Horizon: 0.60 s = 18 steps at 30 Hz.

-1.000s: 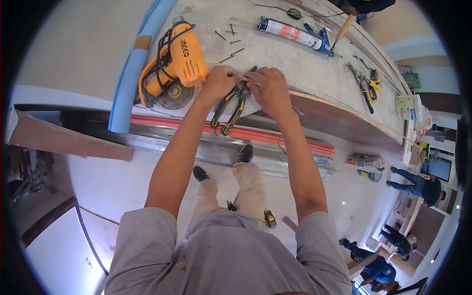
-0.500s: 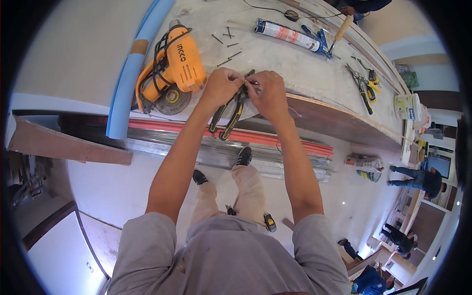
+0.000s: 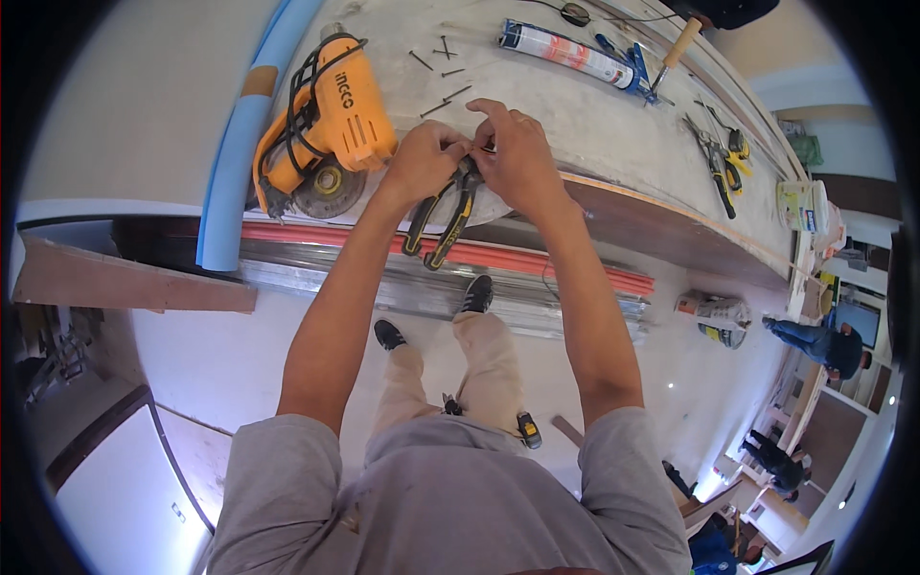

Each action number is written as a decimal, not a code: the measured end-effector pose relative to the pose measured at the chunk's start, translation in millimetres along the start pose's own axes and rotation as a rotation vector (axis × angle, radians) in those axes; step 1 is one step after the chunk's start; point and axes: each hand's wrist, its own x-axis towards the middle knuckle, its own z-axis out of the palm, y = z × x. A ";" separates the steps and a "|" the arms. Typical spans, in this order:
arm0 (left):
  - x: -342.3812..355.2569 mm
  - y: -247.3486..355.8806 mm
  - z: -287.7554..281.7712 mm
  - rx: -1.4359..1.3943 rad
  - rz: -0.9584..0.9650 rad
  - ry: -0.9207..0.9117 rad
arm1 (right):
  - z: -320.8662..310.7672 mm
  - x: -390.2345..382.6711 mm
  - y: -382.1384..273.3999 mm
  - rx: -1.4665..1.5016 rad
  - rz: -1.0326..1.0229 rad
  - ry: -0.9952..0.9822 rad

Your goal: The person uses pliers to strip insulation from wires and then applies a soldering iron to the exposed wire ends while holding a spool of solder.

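Hands and arms: both of your forearms (image 3: 350, 287) reach forward and inward, converging at the near edge of the tabletop (image 3: 604, 125), elbows slightly bent. Left hand (image 3: 422, 161): knuckles up, fingers curled, thumb and forefinger pressed together at the tips; anything between them is too small to tell. Right hand (image 3: 517, 161): wrist bent inward, one finger raised and hooked, the others bent toward your left fingertips; you cannot tell whether they pinch anything.

Pliers (image 3: 459, 216), one pair: black and yellow grips, smooth and gently curved, handles parted; head just below your fingertips, partly hidden, grips projecting past the tabletop's near edge. Whether your hands bear its weight cannot be told.

Heat gun (image 3: 355, 105), one: orange ribbed plastic, dark cord wound round it, near the tabletop's left end. Disc (image 3: 329, 190), one: round, flat, grey, beside the heat gun at the near edge.

Screws (image 3: 434, 109), several: thin, dark metal, scattered beyond your hands.

Caulking gun (image 3: 570, 56), one: blue frame, cylindrical printed cartridge, toward the far edge.

Second pliers (image 3: 714, 163), one pair: black and yellow, toward the right end.

Tabletop surface: pale, scuffed, dusty; exposed brown board along the near edge.

Below that edge: long red tubes (image 3: 498, 256) and shiny metal lengths (image 3: 383, 287), laid parallel.
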 end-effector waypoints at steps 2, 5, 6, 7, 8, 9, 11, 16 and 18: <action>-0.4 0.4 1.8 -0.007 -0.045 0.001 | -0.4 -0.3 -0.1 0.042 0.052 -0.030; -2.2 7.5 -2.8 -0.025 -0.153 -0.051 | 1.8 -0.9 -0.2 0.097 0.101 -0.053; -2.1 8.7 -3.8 -0.036 -0.207 -0.104 | 1.4 -0.3 -0.7 0.105 0.095 -0.040; -2.3 5.5 -2.5 -0.046 -0.210 -0.097 | 1.4 0.1 -1.0 0.099 0.090 -0.050; -2.2 1.0 -0.4 -0.043 -0.198 -0.074 | 1.6 0.2 -1.0 0.103 0.081 -0.042; -2.6 -1.4 0.3 -0.038 -0.188 -0.050 | 2.7 0.3 -1.0 0.109 0.071 -0.034; -3.6 -5.7 1.6 -0.032 -0.183 -0.032 | 4.2 0.2 -1.0 0.112 0.068 -0.041; -3.1 -8.4 5.3 -0.019 -0.154 -0.005 | 1.4 0.1 -2.2 0.120 0.074 -0.064; -2.8 -7.8 5.9 -0.021 -0.161 -0.018 | 0.7 -0.8 -3.4 0.139 0.107 -0.060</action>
